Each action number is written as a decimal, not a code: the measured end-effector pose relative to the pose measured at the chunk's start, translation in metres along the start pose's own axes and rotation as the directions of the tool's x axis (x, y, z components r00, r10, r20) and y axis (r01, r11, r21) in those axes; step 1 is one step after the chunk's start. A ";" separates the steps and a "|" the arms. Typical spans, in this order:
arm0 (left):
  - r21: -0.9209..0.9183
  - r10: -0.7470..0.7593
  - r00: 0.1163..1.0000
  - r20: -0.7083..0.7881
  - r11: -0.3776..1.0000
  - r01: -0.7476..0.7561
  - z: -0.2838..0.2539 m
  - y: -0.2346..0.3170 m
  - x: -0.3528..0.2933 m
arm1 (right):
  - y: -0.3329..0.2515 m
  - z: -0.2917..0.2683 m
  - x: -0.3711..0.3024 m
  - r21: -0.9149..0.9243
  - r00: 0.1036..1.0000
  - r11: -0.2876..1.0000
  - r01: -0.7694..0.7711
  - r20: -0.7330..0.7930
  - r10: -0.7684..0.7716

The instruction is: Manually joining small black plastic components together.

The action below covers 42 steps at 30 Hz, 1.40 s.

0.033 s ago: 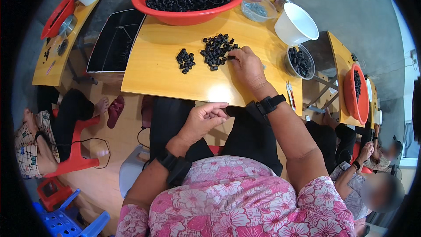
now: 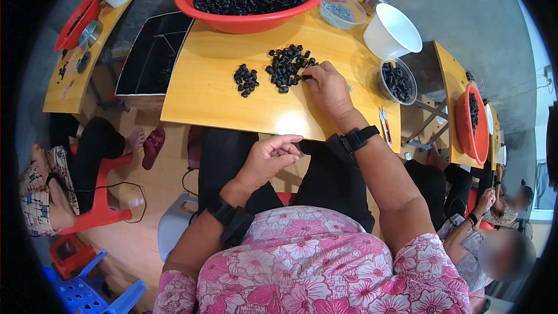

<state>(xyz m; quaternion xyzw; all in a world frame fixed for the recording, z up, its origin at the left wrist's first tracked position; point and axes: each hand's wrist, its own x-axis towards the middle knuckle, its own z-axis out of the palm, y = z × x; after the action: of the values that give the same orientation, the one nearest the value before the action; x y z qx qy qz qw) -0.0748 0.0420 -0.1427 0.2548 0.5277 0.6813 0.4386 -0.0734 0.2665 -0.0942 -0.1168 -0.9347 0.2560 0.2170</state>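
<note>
My right hand [image 2: 329,90] reaches over the yellow table, its thumb and forefinger closed on a small black piece [image 2: 307,77]. That piece is at the right side of a loose pile of small black pieces [image 2: 285,70]. A smaller cluster of the same pieces [image 2: 246,80] lies to the left of it. Just off the table's near edge, above my lap, my left hand [image 2: 270,160] is closed with its fingertips drawn together. Whatever it may hold is hidden. The pieces are too small to name their kind.
A red basin [image 2: 250,23] heaped with black pieces stands at the table's far edge. Along the right are a clear tub of small metal parts [image 2: 343,13], a white bucket [image 2: 390,34], a clear bowl of black pieces [image 2: 399,81] and red-handled snips [image 2: 385,125]. People sit at both sides.
</note>
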 end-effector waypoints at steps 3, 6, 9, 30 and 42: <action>-0.003 0.028 1.000 -0.002 1.000 -0.028 -0.001 -0.003 0.000 | -0.001 -0.003 -0.005 0.018 1.000 1.000 0.020 0.006 -0.020; 0.048 0.038 0.999 -0.012 0.998 -0.038 0.000 -0.002 -0.001 | -0.001 -0.006 -0.009 0.030 0.999 0.999 0.040 0.002 -0.040; 0.044 0.036 0.999 -0.020 0.998 -0.035 0.001 -0.002 -0.002 | 0.004 -0.007 -0.012 0.127 1.000 0.992 -0.002 -0.001 0.003; -0.017 -0.003 1.000 -0.008 1.000 0.003 0.001 -0.003 -0.001 | 0.013 -0.014 -0.010 0.121 0.992 0.988 -0.100 -0.064 0.108; -0.054 -0.058 0.998 -0.032 0.997 0.056 0.000 0.003 0.001 | 0.004 0.002 0.028 -0.196 0.995 0.977 -0.083 0.034 0.092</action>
<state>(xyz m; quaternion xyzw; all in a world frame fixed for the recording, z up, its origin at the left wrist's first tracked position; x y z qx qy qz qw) -0.0765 0.0421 -0.1398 0.2164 0.5238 0.6864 0.4556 -0.0984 0.2779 -0.0883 -0.1729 -0.9537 0.1752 0.1731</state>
